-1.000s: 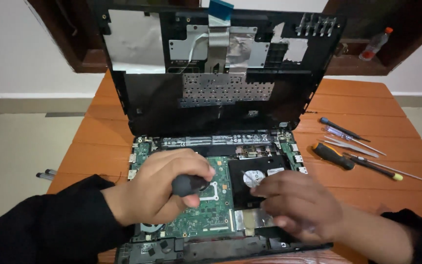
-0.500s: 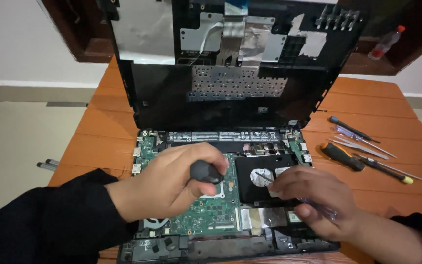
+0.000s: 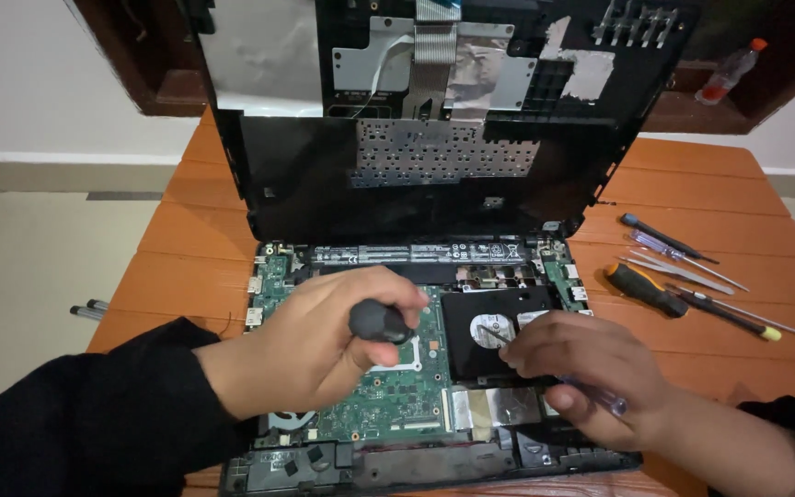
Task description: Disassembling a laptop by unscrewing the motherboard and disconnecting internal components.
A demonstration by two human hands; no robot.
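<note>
Currently the left hand (image 3: 310,345) is curled tight around the black rounded handle of a screwdriver (image 3: 379,321); fingers wrapped over the top, thumb below, shaft hidden under the hand. It sits above the green motherboard (image 3: 388,396) of an opened laptop (image 3: 434,368), just left of the black hard drive (image 3: 494,331).

The right hand (image 3: 591,368) rests on the lower right edge of the hard drive, fingers bent and pinched around a thin clear-handled tool (image 3: 595,396). The metal tip points up-left onto the drive's round silver label. The clear handle end pokes out below the palm.

The laptop's base lies open on an orange wooden table (image 3: 692,184). The upper case with keyboard underside (image 3: 434,156) stands tilted up behind it, ribbon cable (image 3: 434,41) and foil tape visible at top. Foil-covered patch sits below the hard drive, near the front edge.

Right of the laptop, well apart from both hands: an orange-and-black screwdriver (image 3: 646,290), several thin precision drivers (image 3: 683,258) and a long one with yellow tip (image 3: 738,322). A small clear bottle with red cap (image 3: 729,72) stands at top right. Both sleeves are black.
</note>
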